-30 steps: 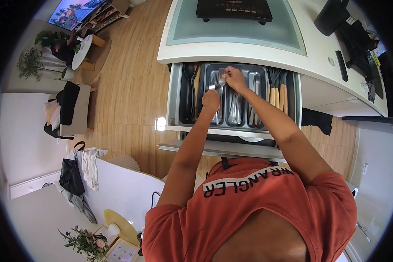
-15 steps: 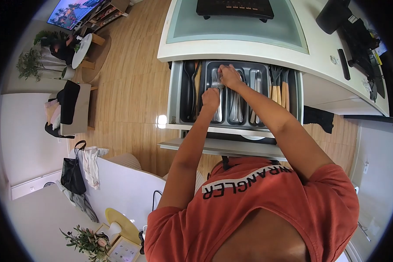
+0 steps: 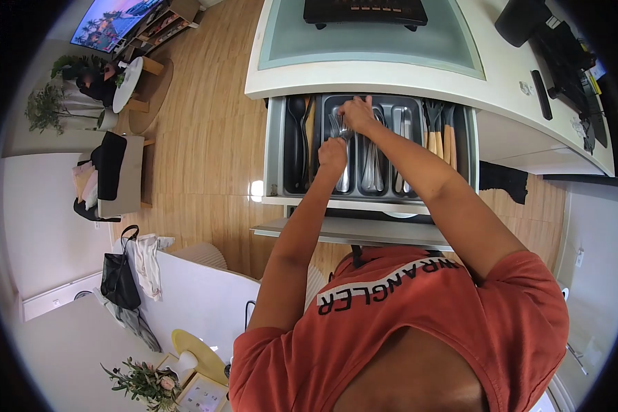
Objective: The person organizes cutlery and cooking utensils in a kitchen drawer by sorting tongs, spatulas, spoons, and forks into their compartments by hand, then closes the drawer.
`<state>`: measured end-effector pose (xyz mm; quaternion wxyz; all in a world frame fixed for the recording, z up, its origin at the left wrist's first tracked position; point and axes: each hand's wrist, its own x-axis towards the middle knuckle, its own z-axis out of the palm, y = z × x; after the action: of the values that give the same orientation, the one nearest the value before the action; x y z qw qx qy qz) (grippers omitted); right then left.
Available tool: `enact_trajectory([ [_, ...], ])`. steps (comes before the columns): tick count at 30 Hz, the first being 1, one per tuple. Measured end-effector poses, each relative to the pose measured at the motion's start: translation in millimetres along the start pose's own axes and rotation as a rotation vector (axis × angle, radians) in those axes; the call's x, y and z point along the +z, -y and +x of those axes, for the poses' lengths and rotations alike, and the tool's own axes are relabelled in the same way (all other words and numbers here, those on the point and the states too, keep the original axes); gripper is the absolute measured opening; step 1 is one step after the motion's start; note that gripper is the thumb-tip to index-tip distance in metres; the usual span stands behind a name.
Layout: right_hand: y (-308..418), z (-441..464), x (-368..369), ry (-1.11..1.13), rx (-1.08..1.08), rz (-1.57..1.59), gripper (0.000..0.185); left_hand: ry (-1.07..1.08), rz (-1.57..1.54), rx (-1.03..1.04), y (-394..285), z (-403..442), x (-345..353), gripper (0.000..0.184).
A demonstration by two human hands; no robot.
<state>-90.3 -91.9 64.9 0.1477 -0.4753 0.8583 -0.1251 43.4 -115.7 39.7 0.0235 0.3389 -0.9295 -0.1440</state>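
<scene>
Metal forks (image 3: 335, 123) lie in the left compartment of a grey cutlery tray (image 3: 389, 101), inside the pulled-out drawer (image 3: 276, 144). My left hand (image 3: 332, 154) is closed over the forks just below their tines, with the handles running down beneath it. Just above and to the right, my right hand (image 3: 358, 115) reaches to the fork heads with its fingers bent down and closed. What those fingers hold is hidden. Beside the hands, spoons (image 3: 371, 168) fill the middle compartment, and knives (image 3: 399, 130) lie in the right one.
Black kitchen utensils (image 3: 297, 137) lie left of the tray; wooden-handled utensils (image 3: 448, 141) lie to its right. A white counter (image 3: 364, 88) overhangs the drawer, with a black cooktop (image 3: 365, 12) on it. Below is a second open drawer front (image 3: 357, 232). Another person (image 3: 97, 84) sits far left.
My right hand has shifted slightly left, and its thumb now sticks up. The fork heads sit at a changed angle near its fingers. My left hand stays nearly in place.
</scene>
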Motion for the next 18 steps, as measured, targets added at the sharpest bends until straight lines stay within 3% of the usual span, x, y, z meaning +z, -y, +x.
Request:
enact_trajectory([
  [6,-7.6,-1.2,0.4,0.058,-0.030,0.010,0.025,0.083,0.207,0.053,-21.8,2.2,-20.0,0.027],
  [9,-16.3,-10.3,-9.5,-0.079,-0.027,0.100,0.024,0.093,0.201,0.066,-22.8,-0.7,-23.7,0.026],
  [12,-52.7,-24.7,-27.3,-0.169,-0.225,0.674,0.026,0.011,0.132,0.167,-9.0,-8.2,-25.3,0.020],
  [14,-81.9,-53.8,-45.3,-0.212,-0.088,0.699,0.024,-0.002,0.108,0.202,-4.5,-24.8,-46.2,0.016],
  [16,-106.2,-98.2,-75.5,-0.329,0.039,0.582,0.021,-0.153,0.011,0.165,2.8,-34.1,-52.9,0.009],
  [18,-143.5,-130.5,-66.6,-0.430,0.171,0.711,0.017,-0.212,-0.119,0.237,-1.6,-42.1,-57.9,0.008],
])
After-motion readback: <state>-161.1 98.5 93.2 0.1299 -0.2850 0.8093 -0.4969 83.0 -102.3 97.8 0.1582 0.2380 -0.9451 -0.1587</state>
